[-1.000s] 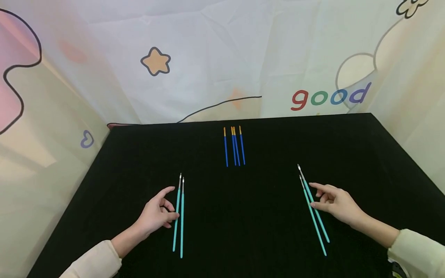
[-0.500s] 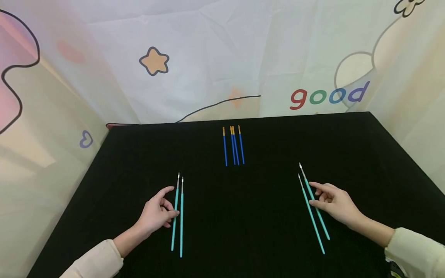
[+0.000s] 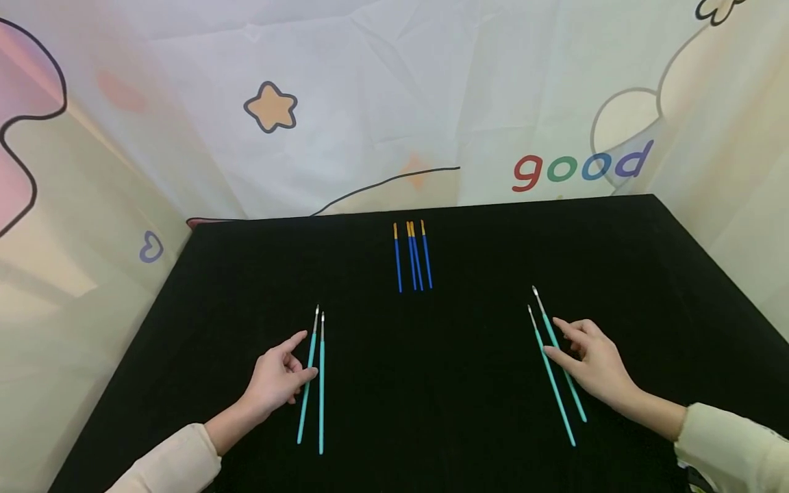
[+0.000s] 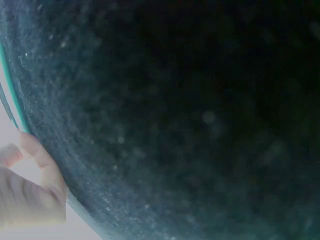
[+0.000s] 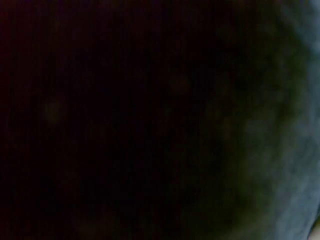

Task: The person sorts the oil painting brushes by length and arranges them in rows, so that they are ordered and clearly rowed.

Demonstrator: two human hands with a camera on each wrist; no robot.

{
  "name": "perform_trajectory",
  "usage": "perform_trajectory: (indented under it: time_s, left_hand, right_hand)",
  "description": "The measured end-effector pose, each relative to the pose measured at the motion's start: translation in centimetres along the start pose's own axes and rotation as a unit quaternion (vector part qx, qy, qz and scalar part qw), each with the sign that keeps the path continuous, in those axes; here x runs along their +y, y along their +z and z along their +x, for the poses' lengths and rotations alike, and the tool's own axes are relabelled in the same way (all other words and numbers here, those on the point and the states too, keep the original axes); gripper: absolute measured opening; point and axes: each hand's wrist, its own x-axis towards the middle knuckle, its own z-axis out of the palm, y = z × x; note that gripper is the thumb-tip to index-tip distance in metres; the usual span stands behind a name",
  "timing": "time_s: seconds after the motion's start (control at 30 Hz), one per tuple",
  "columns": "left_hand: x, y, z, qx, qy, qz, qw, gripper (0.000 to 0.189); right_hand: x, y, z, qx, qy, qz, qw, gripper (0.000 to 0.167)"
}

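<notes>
Two turquoise paintbrushes lie side by side at the left in the head view. My left hand [image 3: 277,380] reaches over the outer paintbrush [image 3: 311,349], thumb across its handle and index finger stretched out. The inner paintbrush [image 3: 322,404] lies just beyond the thumb tip. In the left wrist view, the thumb [image 4: 45,165] meets a turquoise handle [image 4: 12,90]. At the right, my right hand [image 3: 594,359] has its thumb across the outer paintbrush [image 3: 578,399], index finger apart from the thumb. That thumb tip reaches the inner paintbrush [image 3: 557,397]. The right wrist view is mostly dark.
Several blue paintbrushes [image 3: 414,263] with orange-yellow tips lie near the back edge of the black tabletop [image 3: 431,383]. A pale printed cloth [image 3: 382,103] hangs behind and along both sides.
Both outer turquoise paintbrushes have shifted away from the inner ones: the left one's lower end swung left, the right one moved right. The right thumb and index finger have spread wider.
</notes>
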Motion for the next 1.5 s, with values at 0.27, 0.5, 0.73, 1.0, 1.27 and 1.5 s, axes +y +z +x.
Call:
perform_trajectory:
  time_s: [0.27, 0.5, 0.73, 1.0, 1.27, 1.5]
  left_hand:
    - [0.1, 0.0, -0.4, 0.026, 0.039, 0.1, 0.9939, 0.06]
    - [0.0, 0.2, -0.4, 0.027, 0.044, 0.131, 0.99, 0.055]
    - [0.1, 0.4, -0.3, 0.034, 0.044, 0.143, 0.9882, 0.053]
    - [0.0, 0.5, -0.3, 0.028, 0.046, 0.143, 0.9883, 0.053]
    - [0.1, 0.3, -0.5, 0.026, 0.051, 0.131, 0.9898, 0.053]
    - [0.1, 0.0, -0.2, 0.0, 0.007, 0.055, 0.9984, 0.057]
  right_hand:
    - [0.0, 1.1, -0.4, 0.031, -0.056, -0.035, 0.9973, 0.049]
    - [0.0, 1.3, -0.4, 0.028, -0.052, -0.032, 0.9977, 0.045]
    - [-0.1, 1.5, -0.4, 0.029, -0.047, -0.046, 0.9974, 0.044]
    - [-0.3, 1.3, -0.4, 0.024, -0.033, -0.048, 0.998, 0.043]
    - [-0.5, -0.1, 0.5, -0.025, 0.064, -0.006, 0.9976, 0.039]
    - [-0.4, -2.2, 2.6, -0.151, 0.196, 0.103, 0.9635, 0.046]
